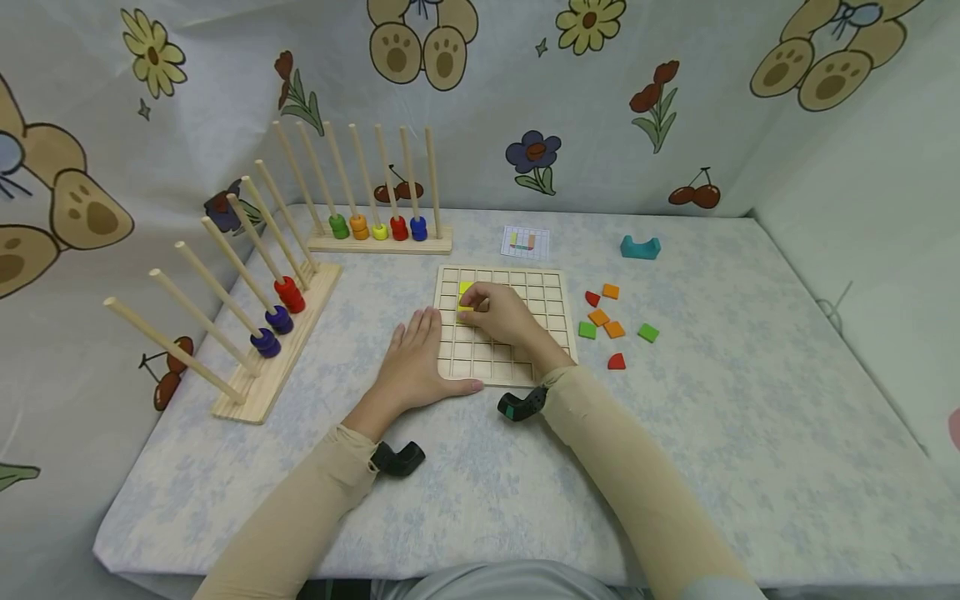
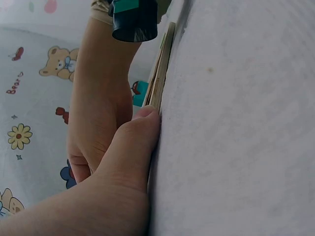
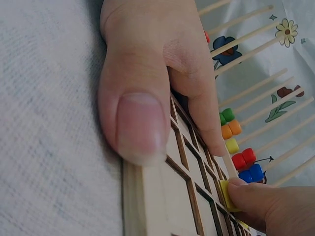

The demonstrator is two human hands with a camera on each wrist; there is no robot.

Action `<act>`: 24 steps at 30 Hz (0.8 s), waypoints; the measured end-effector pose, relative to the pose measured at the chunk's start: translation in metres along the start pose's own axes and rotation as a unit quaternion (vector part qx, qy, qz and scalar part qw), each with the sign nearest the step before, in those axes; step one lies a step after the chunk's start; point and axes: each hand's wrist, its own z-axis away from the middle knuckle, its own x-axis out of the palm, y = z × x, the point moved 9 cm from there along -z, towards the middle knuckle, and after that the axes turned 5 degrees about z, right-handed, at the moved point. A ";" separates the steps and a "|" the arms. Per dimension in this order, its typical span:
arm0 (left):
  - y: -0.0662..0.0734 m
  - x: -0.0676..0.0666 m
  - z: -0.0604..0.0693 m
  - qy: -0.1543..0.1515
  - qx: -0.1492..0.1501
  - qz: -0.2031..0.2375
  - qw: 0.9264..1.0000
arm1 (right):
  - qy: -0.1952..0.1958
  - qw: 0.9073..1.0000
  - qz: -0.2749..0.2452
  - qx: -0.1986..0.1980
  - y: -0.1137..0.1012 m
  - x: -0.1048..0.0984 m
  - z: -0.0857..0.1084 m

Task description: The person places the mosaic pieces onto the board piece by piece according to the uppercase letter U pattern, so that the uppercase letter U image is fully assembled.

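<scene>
A wooden grid board [image 1: 491, 375] lies flat on the cloth. My left hand [image 1: 415, 362] rests at its left side, fingers straight, its thumb at the front edge; in the left wrist view the left thumb [image 2: 133, 142] touches the board's edge [image 2: 165, 69]. Over the board, my right hand [image 1: 510, 317] pinches a yellow piece [image 3: 225, 195] between thumb and finger at the upper left cells. Another yellow piece [image 1: 466, 287] lies just behind those fingertips. The right wrist view shows the left thumb [image 3: 140, 118] large, and the right hand [image 3: 266, 204] at lower right.
Right of the board lie loose orange [image 1: 614, 330], green [image 1: 648, 333] and red pieces [image 1: 617, 362]. A teal block [image 1: 640, 247] and a patterned card [image 1: 525, 242] are farther back. Two peg racks with coloured beads stand behind [image 1: 382, 245] and at the left [image 1: 258, 396].
</scene>
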 end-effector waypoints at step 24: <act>0.001 -0.001 0.001 -0.005 -0.004 -0.003 1.000 | -0.020 0.999 0.025 -0.022 0.002 -0.002 0.009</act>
